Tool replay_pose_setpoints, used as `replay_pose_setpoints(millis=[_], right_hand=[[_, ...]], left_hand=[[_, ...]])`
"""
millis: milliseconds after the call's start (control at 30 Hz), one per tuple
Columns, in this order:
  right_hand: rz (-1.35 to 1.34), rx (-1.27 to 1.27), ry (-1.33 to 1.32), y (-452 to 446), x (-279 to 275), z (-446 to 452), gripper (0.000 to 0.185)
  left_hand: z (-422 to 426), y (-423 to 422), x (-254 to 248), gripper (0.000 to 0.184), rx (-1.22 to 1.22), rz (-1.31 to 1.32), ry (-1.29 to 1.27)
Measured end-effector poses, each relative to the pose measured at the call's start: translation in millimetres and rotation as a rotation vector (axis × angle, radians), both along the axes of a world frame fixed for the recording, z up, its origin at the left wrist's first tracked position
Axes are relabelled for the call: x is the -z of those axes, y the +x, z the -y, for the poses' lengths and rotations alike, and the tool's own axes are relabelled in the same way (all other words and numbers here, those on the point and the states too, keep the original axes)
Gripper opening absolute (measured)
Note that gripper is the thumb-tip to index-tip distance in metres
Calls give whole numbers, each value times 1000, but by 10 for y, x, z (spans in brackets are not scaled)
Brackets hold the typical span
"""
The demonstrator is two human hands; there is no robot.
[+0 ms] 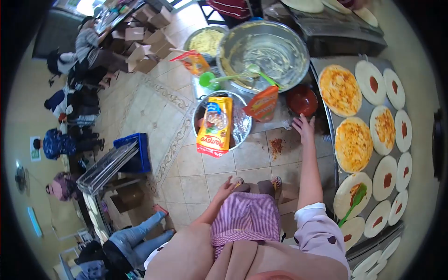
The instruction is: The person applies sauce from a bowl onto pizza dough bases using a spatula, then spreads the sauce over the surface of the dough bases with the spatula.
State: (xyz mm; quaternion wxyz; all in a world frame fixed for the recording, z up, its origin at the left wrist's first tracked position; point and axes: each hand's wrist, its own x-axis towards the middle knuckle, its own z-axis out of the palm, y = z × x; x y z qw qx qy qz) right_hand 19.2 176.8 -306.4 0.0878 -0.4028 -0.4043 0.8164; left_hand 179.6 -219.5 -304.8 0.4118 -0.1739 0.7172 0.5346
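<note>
My right hand (pixel 305 127) reaches forward with fingers apart, at the near edge of a bowl of red sauce (pixel 302 101); whether it touches the rim I cannot tell. My left hand (pixel 227 187) hangs low beside my checked apron (pixel 247 212), fingers loosely apart and nothing in them. Ahead of it, a yellow mayonnaise pouch (pixel 215 122) lies across a metal bowl (pixel 246 122). An orange-red pouch (pixel 264 104) stands left of the sauce. On the right, a green spatula (pixel 356 201) rests on a flat dough round (pixel 343 189) with some sauce.
A large smeared metal basin (pixel 298 51) holds utensils; behind it is a pan of yellowish shreds (pixel 206 42). The metal table (pixel 330 77) on my right carries several dough rounds, some spread with sauce. Reddish crumbs (pixel 276 147) lie on the floor. Several people, cardboard boxes (pixel 158 44) and a blue crate (pixel 143 154) are left.
</note>
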Motion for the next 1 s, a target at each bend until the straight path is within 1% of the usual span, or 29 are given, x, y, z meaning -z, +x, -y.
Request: replay_pose_setpoints(millis=[33, 67, 100, 167, 200, 233, 267, 300, 333, 367, 400, 433, 467, 500, 533, 567, 600, 633, 667, 700, 733, 767, 800, 833, 867, 900, 967, 1000], right_hand=[[28, -35, 13, 1, -139, 25, 87], [53, -68, 27, 16, -258, 43, 91], [5, -102, -4, 89, -178, 40, 92], [-47, -145, -28, 304, 6, 29, 88], [12, -139, 16, 439, -106, 104, 89], [35, -124, 16, 615, -110, 150, 85], [80, -107, 1, 835, -87, 202, 79], [99, -113, -18, 1165, 217, 172, 73], [164, -92, -29, 1479, 316, 244, 65], [230, -11, -96, 1845, 824, 236, 64], [320, -105, 65, 2204, 596, 465, 50], [424, -300, 213, 2614, 687, 540, 37], [471, -335, 373, 2995, 798, 696, 38], [589, -303, 403, 3372, 799, 952, 37], [705, -268, 412, 3700, 630, 1263, 36], [783, -249, 411, 3946, 520, 1552, 34], [862, -220, 414, 4172, 344, 1945, 33], [941, -197, 419, 4366, 259, 2339, 32], [1025, -190, 420, 4417, 50, 2756, 31], [1089, -184, 410, 4427, -153, 3136, 31], [1040, -413, 675, 4750, 277, 3485, 23], [1052, -336, 821, 4903, 711, 3799, 21], [1030, -546, 613, 4861, 403, 3948, 27], [1015, -356, 714, 4895, 515, 4193, 27], [832, 63, 710, 4789, 22, 4444, 30], [893, 139, 516, 4663, -553, 4563, 32], [936, 261, 803, 4833, -124, 4994, 33], [929, 314, 711, 4886, -205, 5187, 32]], left_hand=[[195, 21, -64, 69, -64, 59, -72], [400, 59, -73, 70, -93, 34, -138], [637, 129, -31, 71, -124, 10, -205], [1222, 304, 272, 74, -167, -97, -323], [1476, 391, 359, 78, -120, -191, -447], [1680, 405, 380, 82, -70, -281, -572], [1835, 356, 283, 83, -43, -242, -611], [1986, 303, 152, 84, -11, -202, -650], [2145, 218, 55, 86, 28, -162, -691], [2309, 141, 1, 85, 77, -109, -696], [2489, -15, -5, 84, 130, -66, -700], [2644, -237, 7, 83, 185, -27, -702], [2795, -426, 26, 79, 257, -64, -697], [2936, -684, 50, 76, 338, -108, -692], [3046, -931, 32, 73, 438, -155, -687], [3152, -1149, -5, 69, 422, -206, -657], [3237, -1416, -73, 66, 461, -262, -613], [3235, -1765, -131, 63, 562, -322, -551], [3272, -2055, -162, 57, 559, -375, -472], [3155, -2400, -189, 56, 618, -404, -389], [2923, -2732, -174, 55, 688, -408, -317], [2652, -2966, -202, 55, 735, -395, -260], [2353, -3107, -217, 54, 780, -374, -212], [2018, -3146, -183, 53, 835, -349, -171], [1714, -3131, -157, 52, 879, -324, -137], [1485, -3062, -120, 51, 915, -302, -120], [1131, -2814, -90, 49, 1005, -267, -71], [1009, -2627, -78, 49, 1051, -244, -46]])
